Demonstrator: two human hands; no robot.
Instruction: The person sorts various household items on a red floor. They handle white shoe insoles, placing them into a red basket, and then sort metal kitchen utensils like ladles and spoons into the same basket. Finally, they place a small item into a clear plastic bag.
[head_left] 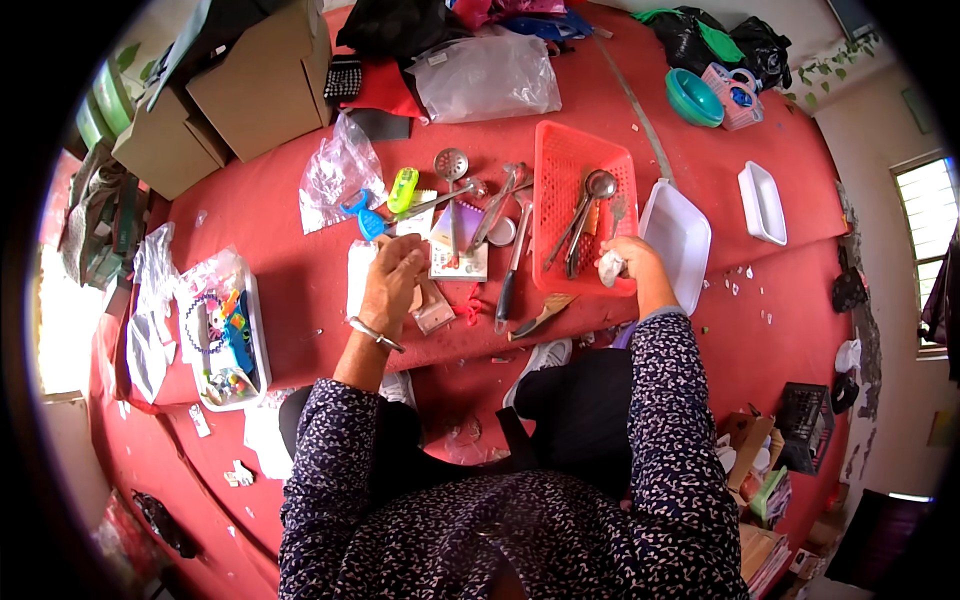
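Observation:
My right hand (628, 255) is closed over the near right part of a red plastic basket (560, 140). From its grip a metal utensil with a flat, fork-like head (618, 208) points away; a small whitish piece (610, 268) shows below the fingers. Metal ladles (600, 184) lie in the basket. My left hand (395, 270), a bangle at its wrist, hovers with loosely bent fingers and nothing visible in it. It is nearest to a small notebook (460, 262) and a blue plastic item (370, 222). Between the hands lie a slotted skimmer (451, 164), tongs (495, 215) and a black-handled utensil (507, 290).
A white tub (690, 225) stands right of the basket, a narrow white tray (764, 203) beyond it. At left is a white container (262, 375) of small colourful items. Cardboard boxes (260, 85), clear plastic bags (490, 78) and teal bowls (693, 98) stand farther back.

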